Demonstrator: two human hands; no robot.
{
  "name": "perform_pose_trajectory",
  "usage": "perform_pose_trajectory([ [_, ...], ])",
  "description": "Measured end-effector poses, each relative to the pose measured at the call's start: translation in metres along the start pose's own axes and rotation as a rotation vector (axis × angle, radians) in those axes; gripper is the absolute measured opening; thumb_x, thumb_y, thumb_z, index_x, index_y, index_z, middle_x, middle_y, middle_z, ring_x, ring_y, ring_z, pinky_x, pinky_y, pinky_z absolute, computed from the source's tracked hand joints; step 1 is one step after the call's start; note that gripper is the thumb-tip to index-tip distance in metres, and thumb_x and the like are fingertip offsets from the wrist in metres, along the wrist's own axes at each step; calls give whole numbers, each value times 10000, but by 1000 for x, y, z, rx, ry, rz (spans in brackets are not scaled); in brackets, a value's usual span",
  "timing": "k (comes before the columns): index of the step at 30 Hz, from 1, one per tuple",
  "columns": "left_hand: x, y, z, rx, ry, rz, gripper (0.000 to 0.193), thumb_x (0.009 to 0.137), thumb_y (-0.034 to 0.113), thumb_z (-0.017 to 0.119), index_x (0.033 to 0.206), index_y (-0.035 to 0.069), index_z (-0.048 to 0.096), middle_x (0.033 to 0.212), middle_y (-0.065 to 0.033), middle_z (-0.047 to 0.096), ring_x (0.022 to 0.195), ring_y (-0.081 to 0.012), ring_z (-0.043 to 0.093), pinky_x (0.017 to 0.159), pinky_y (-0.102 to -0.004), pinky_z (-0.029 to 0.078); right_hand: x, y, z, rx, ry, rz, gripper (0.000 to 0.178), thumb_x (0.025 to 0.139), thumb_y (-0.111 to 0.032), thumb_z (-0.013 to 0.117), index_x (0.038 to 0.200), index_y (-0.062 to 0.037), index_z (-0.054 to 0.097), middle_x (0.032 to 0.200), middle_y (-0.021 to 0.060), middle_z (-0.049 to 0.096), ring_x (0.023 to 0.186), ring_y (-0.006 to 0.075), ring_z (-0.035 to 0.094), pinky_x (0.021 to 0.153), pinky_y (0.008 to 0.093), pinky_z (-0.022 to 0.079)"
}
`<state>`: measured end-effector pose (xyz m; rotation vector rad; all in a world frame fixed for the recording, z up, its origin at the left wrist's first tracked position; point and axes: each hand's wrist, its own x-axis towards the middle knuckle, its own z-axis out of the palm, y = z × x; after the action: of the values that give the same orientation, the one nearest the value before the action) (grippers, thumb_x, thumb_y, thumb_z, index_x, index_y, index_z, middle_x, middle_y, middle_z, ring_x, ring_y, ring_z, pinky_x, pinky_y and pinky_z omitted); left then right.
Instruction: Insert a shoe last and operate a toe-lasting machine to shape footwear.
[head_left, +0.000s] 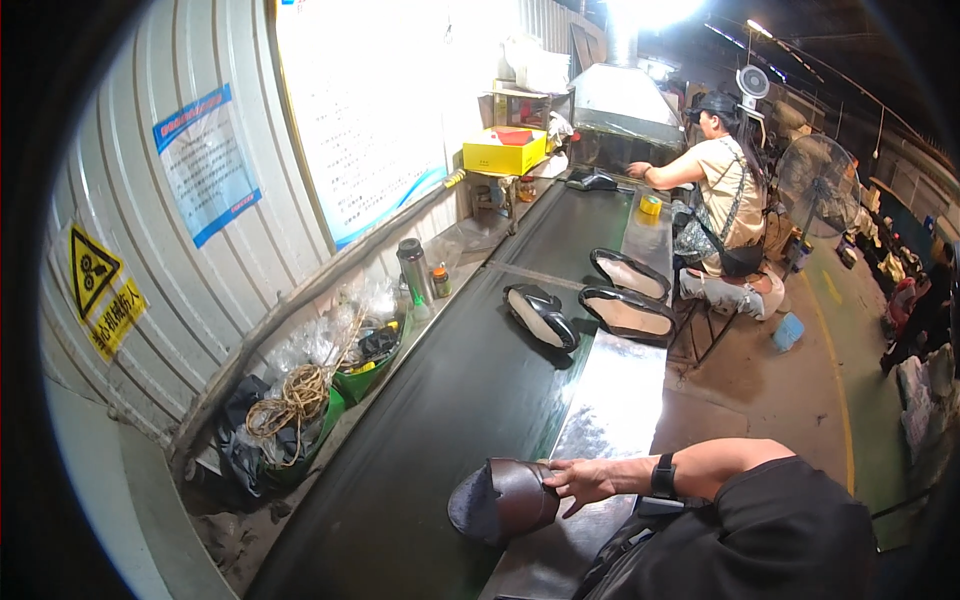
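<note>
My right hand (582,482) comes in from the right, a dark band on its wrist. Its fingers are closed on the right edge of a brown leather shoe upper (525,492), which has a dark, fuzzy grey part at its left end. The upper lies over the dark conveyor belt (400,470) and the metal edge strip (615,395). My left hand is not in view. Farther along are three black shoes with pale insides: one shoe (541,318) on the belt, another shoe (627,314) beside it, and a third shoe (630,273) behind.
A co-worker (725,185) sits at the belt's far end, near a dark shoe (592,181) and a yellow roll (650,205). Along the left wall are a steel flask (413,270), a coil of rope (300,400) and green bags. A yellow box (504,152) stands behind.
</note>
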<state>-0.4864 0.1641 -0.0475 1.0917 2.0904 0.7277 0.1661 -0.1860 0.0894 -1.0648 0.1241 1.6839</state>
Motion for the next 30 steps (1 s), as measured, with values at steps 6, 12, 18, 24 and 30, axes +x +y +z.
perform_pose_trajectory([
  [6, -88, -8, -34, -434, -90, -8, 717, 671, 271, 859, 1285, 6, 598, 1028, -225, 709, 956, -351, 676, 924, -513, 539, -2, 11, 12, 332, -141, -32, 891, 985, -119, 665, 1616, -435, 121, 1597, 52, 299, 1452, 323, 345, 1090, 794, 278],
  [12, -256, 104, 15, 889, 111, 707, 849, 729, 450, 853, 1459, 162, 530, 1419, -261, 502, 1374, -498, 392, 1143, -621, 308, -21, 8, -32, 252, -163, -95, 694, 1060, -275, 553, 1619, -409, 163, 1622, 20, 293, 1466, 290, 331, 1104, 748, 296],
  [18, -425, 179, 126, 497, -37, 1365, 546, 566, 166, 776, 1098, 92, 679, 1414, -265, 424, 1307, -490, 382, 1093, -606, 307, -58, -8, -111, 126, 86, -204, 508, 1026, -522, 527, 1424, -208, 504, 1389, 80, 556, 1238, 286, 506, 907, 589, 454],
  [24, -556, 163, 193, 466, -139, 1846, 545, 604, 275, 759, 1137, 202, 674, 1396, -175, 461, 1304, -327, 421, 1029, -507, 305, -82, -22, -147, 410, 208, -192, 475, 986, -515, 583, 1221, -102, 581, 1146, 99, 600, 886, 278, 570, 650, 407, 465],
  [30, -642, 121, 243, 402, -155, 1936, 320, 809, 275, 656, 1127, 254, 631, 1363, -10, 522, 1294, -179, 428, 1035, -433, 309, -102, -30, -172, 353, 126, -228, 377, 983, -492, 596, 1107, -140, 646, 1090, 63, 651, 999, 275, 619, 764, 428, 516],
])
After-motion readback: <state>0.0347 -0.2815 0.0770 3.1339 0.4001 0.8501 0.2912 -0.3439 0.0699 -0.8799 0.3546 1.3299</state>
